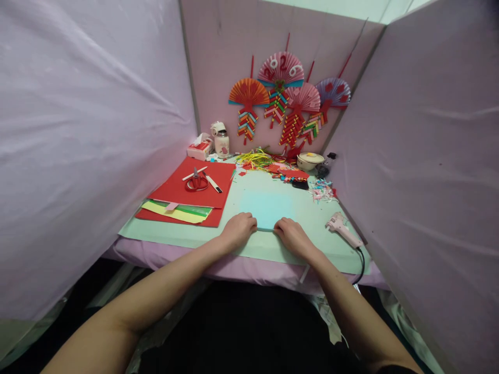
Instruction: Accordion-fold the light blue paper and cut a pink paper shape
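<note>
A light blue sheet of paper [268,205] lies flat on the pale green table cover, its near edge raised in a narrow darker band that looks like a fold. At the left end of that edge, my left hand [240,228] is closed with curled fingers pinching the paper. My right hand [290,234] grips the opposite end in the same way. The thumbs and the underside of the fold are mostly hidden. To the left, red-handled scissors [196,182], a white pen [194,173] and a white-and-black cutter or marker [212,182] rest on red sheets [171,179].
On the right lies a pink glue gun [343,230] with a black cord. Along the back are a tissue box [200,149], a bottle [222,144], yellow-green strings [255,159], a lidded bowl [310,161] and paper scraps [323,190]. Paper fan ornaments [280,72] hang on the back wall.
</note>
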Tool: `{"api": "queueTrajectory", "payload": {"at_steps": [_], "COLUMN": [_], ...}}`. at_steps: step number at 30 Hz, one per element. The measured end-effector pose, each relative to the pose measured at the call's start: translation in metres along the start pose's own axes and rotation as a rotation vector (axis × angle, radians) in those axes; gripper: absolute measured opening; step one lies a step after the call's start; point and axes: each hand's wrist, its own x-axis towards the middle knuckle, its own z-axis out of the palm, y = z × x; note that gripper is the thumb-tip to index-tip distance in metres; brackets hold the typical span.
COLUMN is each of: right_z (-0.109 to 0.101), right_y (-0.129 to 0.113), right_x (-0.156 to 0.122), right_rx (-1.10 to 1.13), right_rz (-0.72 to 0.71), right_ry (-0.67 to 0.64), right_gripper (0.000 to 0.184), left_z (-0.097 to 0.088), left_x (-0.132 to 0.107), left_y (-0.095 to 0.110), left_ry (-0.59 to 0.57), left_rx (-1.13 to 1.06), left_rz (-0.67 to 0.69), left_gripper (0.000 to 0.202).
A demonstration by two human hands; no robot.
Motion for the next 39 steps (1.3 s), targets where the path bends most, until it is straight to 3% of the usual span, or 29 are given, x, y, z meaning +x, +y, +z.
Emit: {"api": "queueTrajectory", "payload": {"at_steps": [7,16,24,30,39], "right_z": [-0.011,-0.023,-0.040,-0.044,-0.046], "right_y": [0.022,0.047,0.050,0.053,0.056], "right_x": [-0.003,0.003,0.015,0.021,0.025], "right_rx": [0.150,0.169,0.166,0.098,0.106], "right_rz": [0.104,0.316,0.359,0.403,0.402], "right_ry": [-0.093,-0.212,-0.392,-0.421,-0.467], "right_gripper": [0.021,0.032,0.038,0.039,0.036], "left_z": [-0.019,-0.038,-0.053,-0.068,-0.073], "left_x": [-0.003,0.017,0.028,0.031,0.033], "left_y": [-0.013,-0.020,-0.022,-0.013,-0.009], "left_ry": [-0.049,-0.318,-0.467,-0.554,-0.607], "left_rx": [-0.031,0.007,-0.017,-0.011,0.003], "left_rz": [-0.174,-0.422,-0.400,-0.437,-0.442], "left_gripper": [0.021,0.030,0.032,0.039,0.041]}}
